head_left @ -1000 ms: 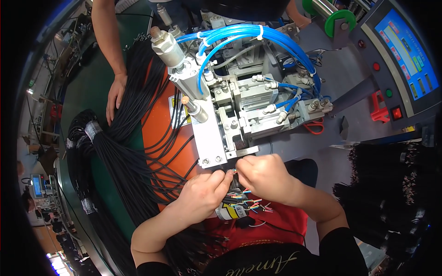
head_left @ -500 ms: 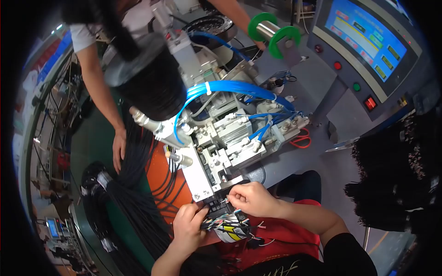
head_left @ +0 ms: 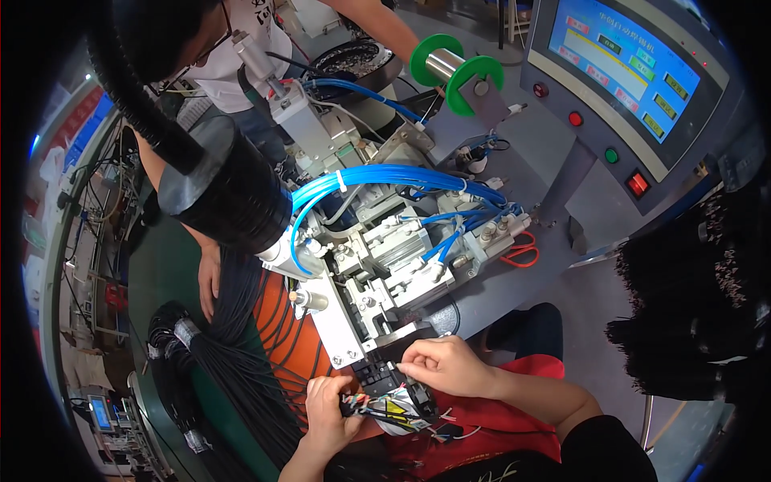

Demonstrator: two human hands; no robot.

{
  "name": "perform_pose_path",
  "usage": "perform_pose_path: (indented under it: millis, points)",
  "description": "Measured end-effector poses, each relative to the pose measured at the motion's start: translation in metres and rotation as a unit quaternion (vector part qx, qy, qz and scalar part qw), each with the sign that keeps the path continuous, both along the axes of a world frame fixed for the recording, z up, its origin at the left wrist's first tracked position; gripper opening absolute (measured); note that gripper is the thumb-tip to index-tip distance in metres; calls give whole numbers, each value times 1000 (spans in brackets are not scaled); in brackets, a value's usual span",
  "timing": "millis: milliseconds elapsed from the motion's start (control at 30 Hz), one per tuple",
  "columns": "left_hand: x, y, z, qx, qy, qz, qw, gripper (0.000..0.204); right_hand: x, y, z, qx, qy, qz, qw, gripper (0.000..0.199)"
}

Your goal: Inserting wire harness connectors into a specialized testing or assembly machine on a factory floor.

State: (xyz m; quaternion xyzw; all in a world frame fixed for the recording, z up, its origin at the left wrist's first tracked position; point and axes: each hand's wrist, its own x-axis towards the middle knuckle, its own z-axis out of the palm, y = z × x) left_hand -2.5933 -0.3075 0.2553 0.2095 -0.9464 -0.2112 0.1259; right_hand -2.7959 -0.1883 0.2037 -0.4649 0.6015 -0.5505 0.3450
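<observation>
My left hand [head_left: 328, 414] is closed round a black cable [head_left: 350, 407] whose thin coloured wires fan out beside the fingers. A small black fixture [head_left: 377, 373] at the front of the machine lies just beyond it. My right hand [head_left: 446, 365] is at the right side of this fixture, thumb and forefinger pinched together; what is between them, if anything, is too small to make out. Below the fixture, between my hands, is a bundle with white and yellow wrapping [head_left: 395, 410] and loose wire ends.
The metal machine [head_left: 393, 257] with blue air tubes [head_left: 385, 175] fills the middle. A black hose nozzle [head_left: 229, 185] hangs at its left. Black cables [head_left: 241, 361] lie across an orange surface [head_left: 277, 333]. Right are a green solder spool [head_left: 446, 64] and control screen [head_left: 618, 64]. A co-worker's hand [head_left: 210, 281] rests left.
My left hand has drawn back from the fixture toward me, with the black cable in its fingers. My right hand stays pinched beside the fixture. The view has shifted, and the co-worker's head shows.
</observation>
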Motion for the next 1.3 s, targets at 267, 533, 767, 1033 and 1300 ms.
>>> perform_pose_path:
  millis: [267, 533, 767, 1033, 1300]
  points:
    - [10, 4, -4, 18, 61, -62, 996, 39, 12, 1, 20, -30, -239, 143, 960, 17]
    - [1, 8, 1, 37, 85, -30, 995, 37, 25, -3, 5, -52, -277, 100, 954, 16]
    - [-8, 7, 2, -35, 92, -69, 993, 29, 18, -4, 18, 13, -369, 93, 925, 10]
    - [-9, 2, 1, -15, 112, -121, 986, 33, 8, -10, 16, 79, -361, 144, 918, 14]
    - [-10, 6, -7, 48, 131, -57, 989, 45, 9, -9, 10, 30, -188, 129, 973, 13]
